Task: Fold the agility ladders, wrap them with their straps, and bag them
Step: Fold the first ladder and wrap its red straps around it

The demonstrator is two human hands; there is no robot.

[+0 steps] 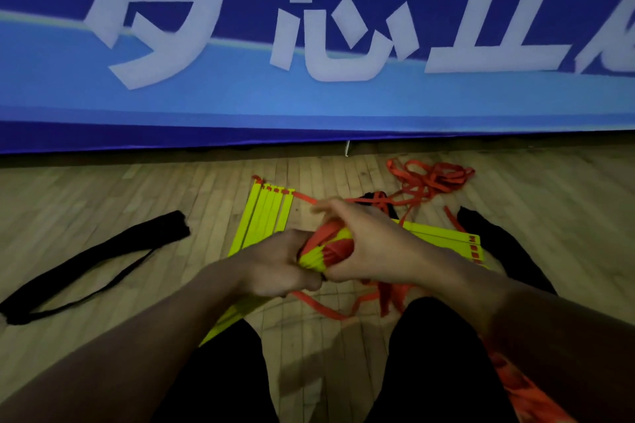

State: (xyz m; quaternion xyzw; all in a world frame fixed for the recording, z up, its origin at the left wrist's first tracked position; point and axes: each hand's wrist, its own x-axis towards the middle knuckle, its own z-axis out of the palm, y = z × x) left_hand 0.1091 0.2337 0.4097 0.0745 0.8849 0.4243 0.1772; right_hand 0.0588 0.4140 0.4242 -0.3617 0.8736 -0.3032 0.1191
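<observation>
So we've got the folded bundle of yellow plastic rungs wound in orange strap (pixel 326 249) held up above the wooden plank floor (pixel 103 203). Our left hand (pixel 278 264) is curled round its near end, our right hand (pixel 364 244) grips the far side, pinching strap. More yellow rungs (pixel 264 216) lie flat behind, long black fabric bag (pixel 92 264) off left.

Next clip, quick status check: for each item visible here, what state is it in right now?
Bundle of rungs: folded together, partly wrapped in orange strap, held off the floor.
Left hand: grips the bundle's near end.
Right hand: fingers curled over the bundle, working the strap.
Loose orange strap: tangled on the floor, unwound.
Yellow rungs: stacked flat on the floor, unwrapped.
Black bag: flat on the floor, nothing in it yet.
</observation>
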